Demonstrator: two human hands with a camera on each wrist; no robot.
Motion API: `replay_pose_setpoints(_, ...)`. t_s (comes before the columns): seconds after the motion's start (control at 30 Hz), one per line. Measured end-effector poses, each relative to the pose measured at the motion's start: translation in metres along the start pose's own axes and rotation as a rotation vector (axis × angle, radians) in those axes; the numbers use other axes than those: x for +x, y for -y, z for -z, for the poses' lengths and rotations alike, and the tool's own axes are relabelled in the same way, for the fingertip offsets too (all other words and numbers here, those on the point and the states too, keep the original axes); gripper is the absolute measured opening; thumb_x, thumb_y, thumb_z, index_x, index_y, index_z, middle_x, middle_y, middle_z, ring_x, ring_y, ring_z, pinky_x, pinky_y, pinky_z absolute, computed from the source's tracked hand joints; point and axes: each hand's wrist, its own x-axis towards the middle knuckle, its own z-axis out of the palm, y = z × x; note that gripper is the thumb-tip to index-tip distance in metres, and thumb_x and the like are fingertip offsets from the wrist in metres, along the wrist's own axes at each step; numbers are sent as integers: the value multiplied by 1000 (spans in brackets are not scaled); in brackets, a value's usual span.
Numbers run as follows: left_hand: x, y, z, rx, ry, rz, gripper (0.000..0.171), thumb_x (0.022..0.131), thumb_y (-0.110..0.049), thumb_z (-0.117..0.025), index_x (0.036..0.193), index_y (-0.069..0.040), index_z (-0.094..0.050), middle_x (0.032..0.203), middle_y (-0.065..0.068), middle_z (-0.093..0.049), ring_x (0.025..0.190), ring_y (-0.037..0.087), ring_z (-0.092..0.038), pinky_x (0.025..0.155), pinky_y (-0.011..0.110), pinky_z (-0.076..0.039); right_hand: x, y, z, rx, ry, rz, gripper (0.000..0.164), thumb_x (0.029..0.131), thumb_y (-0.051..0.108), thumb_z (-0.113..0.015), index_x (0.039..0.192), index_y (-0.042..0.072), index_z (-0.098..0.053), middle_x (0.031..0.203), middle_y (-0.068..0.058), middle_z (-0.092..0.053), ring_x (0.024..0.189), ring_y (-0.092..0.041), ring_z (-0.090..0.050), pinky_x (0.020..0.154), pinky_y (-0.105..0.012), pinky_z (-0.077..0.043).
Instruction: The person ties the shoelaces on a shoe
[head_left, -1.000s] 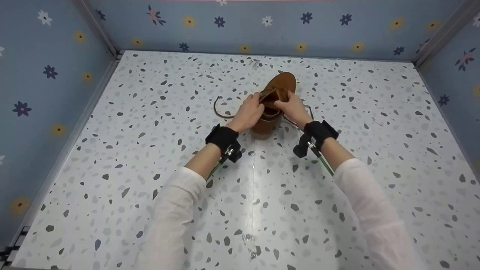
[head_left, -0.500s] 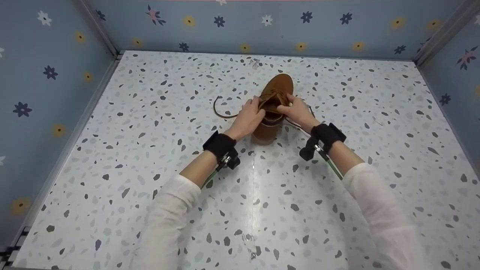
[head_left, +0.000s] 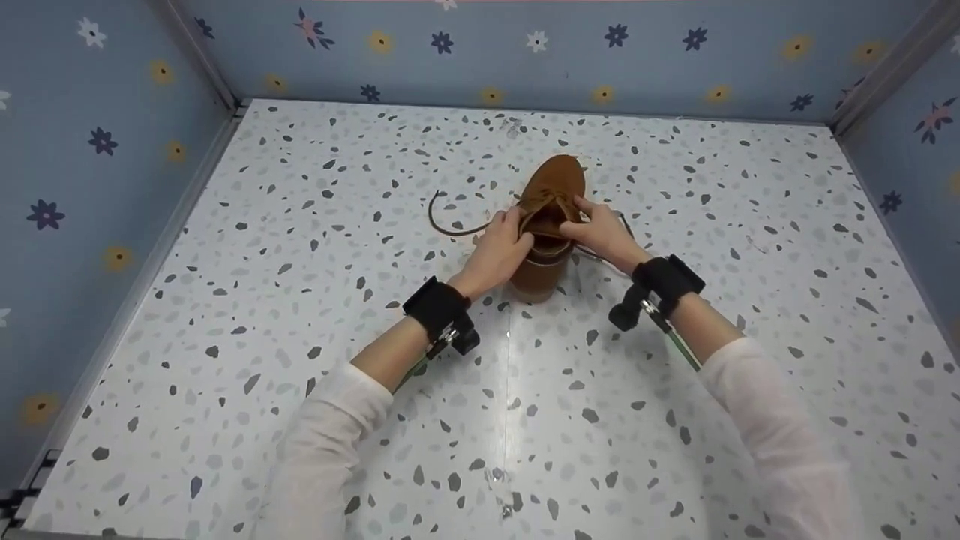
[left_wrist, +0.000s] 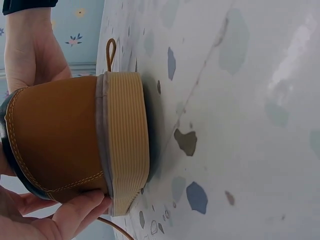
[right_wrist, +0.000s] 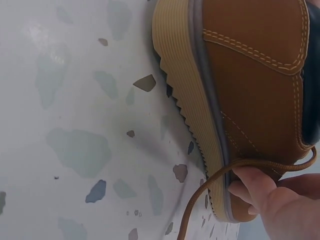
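Note:
A brown leather lace-up shoe (head_left: 555, 176) stands on the speckled surface, toe pointing away and heel toward me. My left hand (head_left: 495, 251) grips the left edge of its opening, thumb at the inside rim. On the opposite edge, my right hand (head_left: 609, 236) pinches the side flap between thumb and fingers. Between them the opening gapes. The left wrist view shows the heel and ribbed tan sole (left_wrist: 127, 142), with left fingers along the side. One loose brown lace (head_left: 444, 231) curls out to the left; in the right wrist view another lace (right_wrist: 192, 202) trails past my right fingers.
The white terrazzo-patterned surface (head_left: 300, 247) spreads around the shoe. Blue floral panels stand at the back (head_left: 660, 67), left (head_left: 97, 195) and right. Black straps with small cameras (head_left: 439, 309) sit on both wrists.
The shoe has slid slightly toward me, with both hands on it moving back as well. My hands have drawn a little apart and the shoe's opening looks wider.

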Motion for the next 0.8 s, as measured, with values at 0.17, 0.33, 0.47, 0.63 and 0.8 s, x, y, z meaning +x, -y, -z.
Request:
replay_pose_setpoints(0.17,-6,-1,-1,-48,-10,-34,31,75,-24,-32,104,-12,-29,94,2,-31,78,9,-35,63,22,-30,-4,-1,0,15,0,24,63,63,18,-50,116,8,-17,115,0,-21,94,-1,-23,75,-17,-22)
replay_pose_setpoints(0.33,-10,-2,-2,-56,-13,-40,34,75,-25,-33,105,-12,-28,93,3,-29,74,9,-36,62,22,-31,-6,-3,-1,41,13,26,62,63,16,-50,116,10,-18,115,0,-22,88,-4,-29,73,-17,-25)
replay_pose_setpoints(0.47,-14,-2,-3,-78,-5,-35,34,75,-26,-33,106,-13,-28,97,3,-28,76,9,-35,63,22,-31,-9,-5,-1,90,33,40,62,64,15,-50,116,10,-17,116,0,-20,88,-5,-30,71,-18,-27)
replay_pose_setpoints(0.63,-20,-4,-4,-83,-4,-36,35,75,-25,-32,107,-13,-26,96,3,-27,73,10,-36,61,21,-31,-15,-8,-1,136,56,65,62,65,15,-50,116,10,-16,116,0,-19,85,-7,-33,66,-20,-30)
replay_pose_setpoints(0.8,-25,-7,-5,-54,-8,-33,31,75,-25,-32,103,-13,-28,91,2,-27,64,12,-38,54,22,-32,-19,-9,-2,81,46,75,62,64,17,-50,116,11,-18,114,0,-23,85,-8,-34,69,-20,-29)
